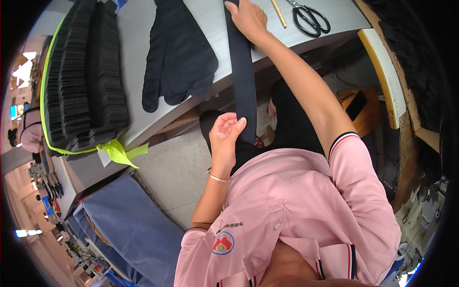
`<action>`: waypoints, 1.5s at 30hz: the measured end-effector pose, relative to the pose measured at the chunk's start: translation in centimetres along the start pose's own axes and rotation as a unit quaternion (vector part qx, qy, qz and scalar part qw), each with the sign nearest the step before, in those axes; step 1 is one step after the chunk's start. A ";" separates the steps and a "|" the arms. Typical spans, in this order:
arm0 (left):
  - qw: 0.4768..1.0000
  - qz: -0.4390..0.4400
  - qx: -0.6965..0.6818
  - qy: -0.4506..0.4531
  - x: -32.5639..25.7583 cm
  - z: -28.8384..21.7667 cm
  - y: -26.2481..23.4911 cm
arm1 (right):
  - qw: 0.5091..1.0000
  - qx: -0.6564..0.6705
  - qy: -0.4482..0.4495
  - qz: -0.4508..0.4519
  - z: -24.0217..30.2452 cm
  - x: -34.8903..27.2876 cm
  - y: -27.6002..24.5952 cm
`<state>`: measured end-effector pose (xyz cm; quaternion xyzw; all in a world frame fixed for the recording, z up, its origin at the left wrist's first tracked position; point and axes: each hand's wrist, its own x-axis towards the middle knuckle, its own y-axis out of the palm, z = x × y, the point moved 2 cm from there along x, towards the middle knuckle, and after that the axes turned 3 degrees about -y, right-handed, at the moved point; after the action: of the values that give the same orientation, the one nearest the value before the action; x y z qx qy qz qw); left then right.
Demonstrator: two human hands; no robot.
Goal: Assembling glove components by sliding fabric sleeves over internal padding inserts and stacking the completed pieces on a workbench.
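Observation:
A long black fabric strip point(243, 76) runs from the grey tabletop down over its near edge toward my lap. My left hand point(224, 136), with a bracelet at the wrist, pinches the strip's left edge near its lower end, thumb on top and fingers curled. Farther up, my right hand point(248, 20) grips the strip on the table, the thumb lying across it. Left of the strip, dark fabric pieces point(184, 52) lie in a loose pile, partly over the table edge.
A tall stack of black cut pieces point(86, 81), tied with a neon-yellow band point(117, 150), fills the table's left. Black-handled scissors point(311, 21) and a thin yellowish stick point(278, 13) lie at right. Blue cloth point(131, 225) covers something lower left; another person point(31, 131) is far left.

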<state>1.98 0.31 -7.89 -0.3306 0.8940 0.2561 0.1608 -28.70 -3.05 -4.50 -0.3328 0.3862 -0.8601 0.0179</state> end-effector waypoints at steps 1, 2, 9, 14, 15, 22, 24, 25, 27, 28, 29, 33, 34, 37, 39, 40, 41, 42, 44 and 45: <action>1.000 -0.006 -0.014 -0.012 0.5 -0.3 0.6 | 0.998 0.047 -0.026 0.010 -0.8 -0.7 -0.3; 0.999 -0.011 -0.029 -0.025 1.0 -0.5 1.1 | 0.994 0.094 -0.052 0.022 -1.9 -1.4 -0.9; 0.999 -0.021 -0.021 0.034 4.8 -1.0 2.2 | 0.861 0.303 0.067 0.404 -1.4 -12.4 -12.2; 0.999 0.021 -0.036 0.018 5.2 -0.5 3.4 | 0.789 0.425 0.222 0.383 -3.2 -16.2 -12.4; 0.999 0.022 -0.042 0.005 4.9 -0.1 3.5 | 0.736 0.478 0.275 0.393 -3.9 -16.5 -11.8; 0.998 0.038 -0.045 -0.009 5.4 0.2 4.9 | 0.705 0.472 0.347 0.399 -5.1 -17.4 -12.5; 0.998 0.053 -0.021 0.024 5.8 0.0 5.0 | 0.695 0.477 0.352 0.406 -5.1 -17.9 -12.8; 0.998 0.065 -0.007 0.015 6.1 0.0 4.8 | 0.696 0.477 0.351 0.406 -4.9 -18.3 -13.0; 0.997 0.079 0.006 0.006 6.3 -0.3 4.9 | 0.744 0.472 0.279 0.382 -4.5 -18.6 -13.3; 0.995 0.092 -0.008 -0.023 6.0 -0.6 5.3 | 0.772 0.411 0.217 0.434 -5.2 -19.0 -13.2; 0.993 0.106 -0.022 -0.051 5.8 -0.8 5.6 | 0.748 0.418 0.235 0.459 -5.3 -19.6 -13.2; 0.989 0.094 -0.108 -0.037 5.3 -0.7 6.8 | 0.787 0.369 0.239 0.432 -4.4 -18.8 -13.8; 0.990 0.096 -0.095 -0.044 5.2 -1.0 7.5 | 0.783 0.390 0.253 0.413 -4.7 -18.8 -13.9; 0.992 0.102 -0.065 -0.035 5.5 -1.1 8.2 | 0.756 0.400 0.274 0.439 -5.0 -18.9 -14.5; 0.991 0.112 -0.047 -0.048 6.1 -1.4 8.6 | 0.769 0.376 0.252 0.452 -4.7 -18.4 -15.4; 0.992 0.107 -0.057 -0.032 6.3 -1.8 8.9 | 0.793 0.361 0.231 0.433 -4.5 -18.0 -15.9; 0.992 0.107 -0.061 -0.027 6.8 -2.3 9.1 | 0.816 0.346 0.210 0.414 -4.4 -17.8 -16.4; 0.992 0.115 -0.049 0.001 7.3 -3.0 9.4 | 0.858 0.302 0.152 0.388 -4.6 -18.4 -16.5; 0.991 0.124 -0.032 0.050 8.4 -4.6 9.4 | 0.879 0.273 0.092 0.381 -4.5 -19.0 -17.0; 0.992 0.108 -0.026 0.058 8.7 -5.6 9.7 | 0.893 0.257 0.056 0.365 -4.4 -19.3 -17.1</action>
<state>-11.56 -1.02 -3.92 -0.2507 0.9252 0.2757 0.0716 -12.33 17.37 -5.81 -0.1032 0.2466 -0.8797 0.3933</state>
